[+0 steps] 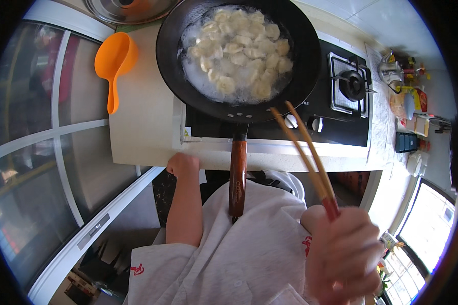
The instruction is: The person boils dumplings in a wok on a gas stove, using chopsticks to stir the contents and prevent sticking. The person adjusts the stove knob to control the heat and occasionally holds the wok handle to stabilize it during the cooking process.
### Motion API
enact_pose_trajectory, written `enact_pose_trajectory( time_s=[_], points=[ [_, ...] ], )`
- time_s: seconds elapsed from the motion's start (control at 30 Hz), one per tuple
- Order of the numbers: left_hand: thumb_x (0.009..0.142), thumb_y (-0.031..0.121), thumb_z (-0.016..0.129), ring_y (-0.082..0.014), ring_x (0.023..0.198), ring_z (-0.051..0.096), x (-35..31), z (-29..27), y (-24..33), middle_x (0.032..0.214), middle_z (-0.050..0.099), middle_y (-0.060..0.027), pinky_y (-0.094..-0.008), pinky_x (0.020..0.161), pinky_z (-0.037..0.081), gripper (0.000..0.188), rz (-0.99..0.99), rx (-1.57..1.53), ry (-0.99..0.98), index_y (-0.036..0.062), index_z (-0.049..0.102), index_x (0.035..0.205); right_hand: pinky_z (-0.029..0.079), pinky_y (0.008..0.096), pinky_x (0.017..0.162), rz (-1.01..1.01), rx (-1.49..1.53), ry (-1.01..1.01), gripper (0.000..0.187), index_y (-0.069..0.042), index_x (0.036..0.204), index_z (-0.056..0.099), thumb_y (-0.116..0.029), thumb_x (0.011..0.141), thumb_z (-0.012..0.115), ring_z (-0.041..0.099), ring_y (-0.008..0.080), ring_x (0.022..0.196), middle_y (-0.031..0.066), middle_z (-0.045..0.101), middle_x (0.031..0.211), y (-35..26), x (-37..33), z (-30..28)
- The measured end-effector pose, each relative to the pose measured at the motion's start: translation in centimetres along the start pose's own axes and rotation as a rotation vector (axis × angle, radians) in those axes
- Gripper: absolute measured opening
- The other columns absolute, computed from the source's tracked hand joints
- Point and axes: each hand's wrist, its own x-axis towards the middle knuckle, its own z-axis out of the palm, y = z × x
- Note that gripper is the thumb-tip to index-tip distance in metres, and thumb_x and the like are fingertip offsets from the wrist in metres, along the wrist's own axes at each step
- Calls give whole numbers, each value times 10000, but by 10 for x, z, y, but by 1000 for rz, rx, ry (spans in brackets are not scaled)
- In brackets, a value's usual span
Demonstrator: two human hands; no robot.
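Note:
My right hand (343, 254) is closed around long wooden chopsticks (310, 162) with red ends and is slightly blurred. Their tips point up toward the near right rim of a black wok (170, 66). Inside the wok, many pale dumplings (239, 51) float crowded together in cloudy, foamy water. The wok's brown wooden handle (238, 175) points toward my body, with neither hand on it. My left hand (183, 163) is curled into a fist at the counter's front edge, left of the handle, and nothing shows in it.
The wok covers the left part of a black gas stove (336, 129); a bare burner (352, 85) is at right. An orange ladle (116, 56) lies on the left counter (147, 101), below a metal lid (130, 12). A kettle (391, 71) and packages stand far right.

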Motion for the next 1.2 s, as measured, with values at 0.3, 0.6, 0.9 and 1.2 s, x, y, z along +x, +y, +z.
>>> enact_pose_trajectory(
  time_s=[0.3, 0.6, 0.9, 1.2],
  points=[
    [843, 304, 559, -210, 717, 670, 10, 8, 0, 870, 702, -48, -387, 520, 476, 280, -25, 10, -32, 131, 734, 977, 388, 303, 475, -221, -295, 177, 456, -68, 697, 633, -277, 965, 329, 362, 146, 475, 72, 503, 698, 74, -2, -17],
    [803, 260, 616, -223, 791, 669, 2, -3, 2, 933, 700, -50, -386, 554, 501, 277, -30, 4, -49, 156, 728, 1034, 283, 222, 344, -166, -507, 198, 534, -43, 620, 598, -288, 986, 296, 388, 100, 348, 4, 462, 457, 72, 2, -20],
    [869, 310, 523, -197, 775, 664, 8, 3, 2, 919, 701, -42, -393, 546, 491, 304, -31, -13, -49, 134, 723, 1014, 319, 209, 378, -90, -810, 330, 611, -102, 538, 504, -380, 1029, 270, 431, 97, 374, 7, 486, 463, 55, 6, -41],
    [851, 299, 551, -205, 733, 664, 6, 5, 0, 870, 702, -49, -411, 540, 492, 279, -37, -50, -28, 103, 735, 927, 307, 228, 439, -84, -750, 296, 468, -88, 618, 515, -265, 1016, 343, 401, 108, 411, 33, 504, 527, 53, -14, -76]
  ],
)
